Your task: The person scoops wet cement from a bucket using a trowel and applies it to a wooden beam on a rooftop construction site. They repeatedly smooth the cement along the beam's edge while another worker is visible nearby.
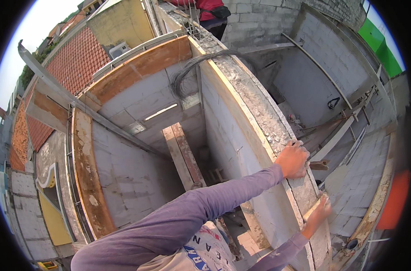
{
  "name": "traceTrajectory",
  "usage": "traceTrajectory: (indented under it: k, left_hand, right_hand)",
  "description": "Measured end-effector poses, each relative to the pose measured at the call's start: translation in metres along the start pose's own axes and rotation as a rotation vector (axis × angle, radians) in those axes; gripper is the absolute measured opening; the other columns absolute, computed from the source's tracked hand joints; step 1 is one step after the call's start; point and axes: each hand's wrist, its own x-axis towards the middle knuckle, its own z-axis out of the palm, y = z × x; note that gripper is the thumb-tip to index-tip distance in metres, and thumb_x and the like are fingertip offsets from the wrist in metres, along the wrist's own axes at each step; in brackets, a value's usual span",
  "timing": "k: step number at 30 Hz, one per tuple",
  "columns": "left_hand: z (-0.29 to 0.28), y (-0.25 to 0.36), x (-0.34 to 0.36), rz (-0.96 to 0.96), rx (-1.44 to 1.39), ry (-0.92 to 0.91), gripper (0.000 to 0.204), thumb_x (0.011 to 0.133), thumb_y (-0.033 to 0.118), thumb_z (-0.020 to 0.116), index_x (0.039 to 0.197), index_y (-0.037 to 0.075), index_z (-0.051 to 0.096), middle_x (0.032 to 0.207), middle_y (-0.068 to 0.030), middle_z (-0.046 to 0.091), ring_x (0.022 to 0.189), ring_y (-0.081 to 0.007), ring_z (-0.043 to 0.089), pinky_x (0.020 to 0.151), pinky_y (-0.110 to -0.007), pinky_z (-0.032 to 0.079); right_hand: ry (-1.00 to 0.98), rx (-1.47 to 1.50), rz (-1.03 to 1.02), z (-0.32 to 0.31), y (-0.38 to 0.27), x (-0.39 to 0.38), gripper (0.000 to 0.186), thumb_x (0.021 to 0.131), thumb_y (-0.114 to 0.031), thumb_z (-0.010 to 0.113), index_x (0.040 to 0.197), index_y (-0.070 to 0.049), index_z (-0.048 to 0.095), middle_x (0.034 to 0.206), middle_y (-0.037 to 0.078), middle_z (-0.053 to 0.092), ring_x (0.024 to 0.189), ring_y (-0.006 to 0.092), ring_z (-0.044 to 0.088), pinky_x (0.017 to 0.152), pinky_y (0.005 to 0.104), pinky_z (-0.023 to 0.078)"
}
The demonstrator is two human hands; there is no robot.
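Note:
My left hand (292,159) is closed over the edge of the rough concrete beam top (255,104), which runs diagonally between pale formwork boards (214,77). Below it, my right hand (318,214) is closed on a pale wooden piece (311,208) at the beam's edge, near its lower end. A loose coil of grey wire (183,77) lies across the beam farther along and hangs down its left side. A short dark timber (319,165) sticks out just right of my left hand.
Two planks (177,149) span the deep room below on the left. A co-worker in red (210,16) is at the beam's far end. A metal channel (65,86) crosses the left corner. Right are a lower room, timber battens (314,58) and a pipe opening (352,244). Tiled roofs (79,54) lie beyond.

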Motion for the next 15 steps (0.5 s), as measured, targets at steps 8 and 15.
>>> traceTrajectory:
  k: [8, 15]
  left_hand:
    - [-0.002, 0.004, 0.007, -0.029, -0.082, -0.001, 0.048, 0.093, 0.045, 0.066, 0.116, 0.004, 0.077, 0.122, -0.0167, 0.074, 0.136, -0.0382, 0.056, 0.119, -0.054, 0.036]
    - [-0.081, 0.114, 0.052, 0.288, -0.441, 0.31, 0.039, 0.082, 0.033, 0.077, 0.102, 0.0, 0.078, 0.108, -0.0209, 0.074, 0.126, -0.0431, 0.06, 0.11, -0.058, 0.037]
  right_hand:
    - [0.025, 0.024, -0.054, 0.002, 0.035, 0.024, 0.036, 0.103, -0.023, 0.061, 0.108, 0.011, 0.072, 0.094, 0.012, 0.071, 0.082, 0.0203, 0.06, 0.078, 0.0388, 0.048]
    - [0.003, 0.049, -0.248, 0.021, 0.039, 0.032, 0.041, 0.105, -0.029, 0.063, 0.091, 0.009, 0.069, 0.076, 0.008, 0.061, 0.068, 0.0189, 0.051, 0.064, 0.0396, 0.042]
